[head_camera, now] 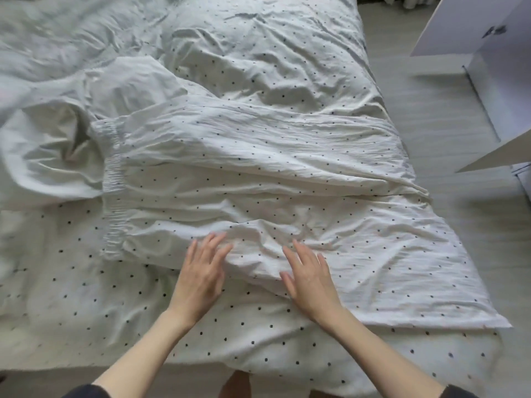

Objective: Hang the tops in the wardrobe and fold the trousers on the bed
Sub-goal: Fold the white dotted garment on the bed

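Note:
White trousers [258, 168] with small black dots lie spread across the bed [86, 297], their elastic waistband [112, 188] to the left and the legs running right towards the bed's edge. My left hand [201, 274] lies flat with spread fingers on the near trouser leg. To its right, my right hand [309, 277] also rests flat with straight fingers on the same leg. Neither hand grips the cloth.
The duvet has the same dotted pattern as the trousers. A plain white pillow [48, 150] lies at the left. An open white wardrobe door [471, 27] stands at the upper right over the grey floor [448, 133].

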The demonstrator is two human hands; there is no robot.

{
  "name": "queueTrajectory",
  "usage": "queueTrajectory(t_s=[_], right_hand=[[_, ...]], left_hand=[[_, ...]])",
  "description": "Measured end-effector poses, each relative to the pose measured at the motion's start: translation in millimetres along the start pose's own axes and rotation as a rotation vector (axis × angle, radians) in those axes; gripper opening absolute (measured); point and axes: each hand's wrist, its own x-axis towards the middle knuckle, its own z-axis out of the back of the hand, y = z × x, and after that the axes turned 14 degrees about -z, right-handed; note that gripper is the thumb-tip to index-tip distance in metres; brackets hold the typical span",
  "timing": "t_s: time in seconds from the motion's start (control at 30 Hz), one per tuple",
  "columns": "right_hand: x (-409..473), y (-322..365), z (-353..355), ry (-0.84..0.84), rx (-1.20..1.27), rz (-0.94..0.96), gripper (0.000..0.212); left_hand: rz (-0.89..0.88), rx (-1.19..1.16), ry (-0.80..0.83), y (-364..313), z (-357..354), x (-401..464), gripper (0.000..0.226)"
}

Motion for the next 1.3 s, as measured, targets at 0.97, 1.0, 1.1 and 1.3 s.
queueTrajectory(t_s=[0.97, 1.0, 1.1, 1.3], right_hand=[[-10.4, 235.1, -19.8, -0.445, -0.361, 0.203, 0.068], [-10.1, 230.2, -11.1, -0.491, -0.315, 0.183, 0.064], [-7.6, 205.6, 20.3, -0.583, -0.24, 0.111, 0.055], [12.9, 143.6, 85.2, -0.366, -0.043, -0.298, 0.012]], left_hand=[[1.086, -1.567, -0.409, 205.8, 144.9, -93.8, 0.003], [1.09, -1.61, -0.433, 204.1, 152.7, -86.6, 0.001], [1.13, -1.786, -0.545, 197.4, 171.2, -61.2, 0.008], [1.096, -1.906, -0.712, 184.8, 207.2, -1.7, 0.022]])
